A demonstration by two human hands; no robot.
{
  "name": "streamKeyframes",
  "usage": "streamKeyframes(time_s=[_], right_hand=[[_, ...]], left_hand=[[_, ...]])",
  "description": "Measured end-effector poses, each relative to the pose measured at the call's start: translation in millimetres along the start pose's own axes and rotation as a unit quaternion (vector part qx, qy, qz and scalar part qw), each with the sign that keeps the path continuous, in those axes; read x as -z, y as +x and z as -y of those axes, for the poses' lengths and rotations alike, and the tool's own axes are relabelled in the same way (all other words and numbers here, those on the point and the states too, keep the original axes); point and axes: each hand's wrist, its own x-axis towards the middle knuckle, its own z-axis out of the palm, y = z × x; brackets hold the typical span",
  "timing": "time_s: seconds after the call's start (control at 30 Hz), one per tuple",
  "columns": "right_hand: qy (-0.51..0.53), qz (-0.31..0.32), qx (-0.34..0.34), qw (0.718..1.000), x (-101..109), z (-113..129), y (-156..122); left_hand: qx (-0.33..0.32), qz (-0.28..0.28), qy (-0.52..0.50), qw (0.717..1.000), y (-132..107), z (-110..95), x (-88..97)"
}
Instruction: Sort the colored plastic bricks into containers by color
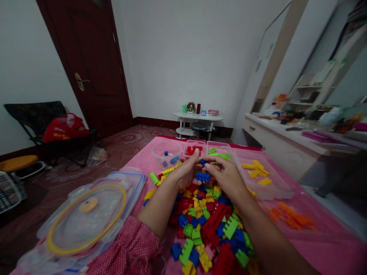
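My two hands are close together above a heap of mixed toy building bricks. My left hand has its thumb raised and its fingers curled at the left end of a long blue brick. Between the thumb and forefinger of my right hand, a smaller blue brick is pinched just above the long one. Part of each brick is hidden by fingers. Behind the hands, a round clear tub holds a few blue bricks.
Red pieces lie in a small clear box, green ones in another. At right, a clear bin holds yellow bricks and another orange ones. Stacked clear lids lie left on the pink tablecloth.
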Motion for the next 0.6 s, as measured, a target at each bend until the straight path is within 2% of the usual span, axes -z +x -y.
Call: streamKeyframes(time_s=[0.13, 0.27, 0.33, 0.4, 0.53, 0.6], right_hand=[[0.049, -0.025, -0.041, 0.998, 3.1, 0.6, 1.0], [0.02, -0.031, -0.04, 0.999, 6.4, 1.8, 0.5], [-0.004, -0.059, -0.02, 0.998, 7.6, 1.8, 0.3], [-0.013, -0.083, -0.008, 0.996, 8.6, 2.1, 0.4], [-0.004, -0.107, -0.004, 0.994, 10.7, 5.0, 1.0], [0.004, -0.117, 0.007, 0.993, 12.4, 7.5, 0.9]], left_hand=[[-0.002, 0.027, -0.059, 0.998, 0.8, 1.3, -0.7], [-0.032, -0.009, -0.076, 0.997, 2.6, 5.3, -2.5], [-0.053, -0.059, -0.09, 0.993, 4.9, 6.9, -3.4], [-0.095, -0.137, -0.128, 0.978, 8.8, 6.5, -2.2], [-0.193, -0.285, -0.218, 0.913, 21.4, -6.1, 12.5], [-0.229, -0.359, -0.193, 0.884, 30.0, -18.3, 25.9]])
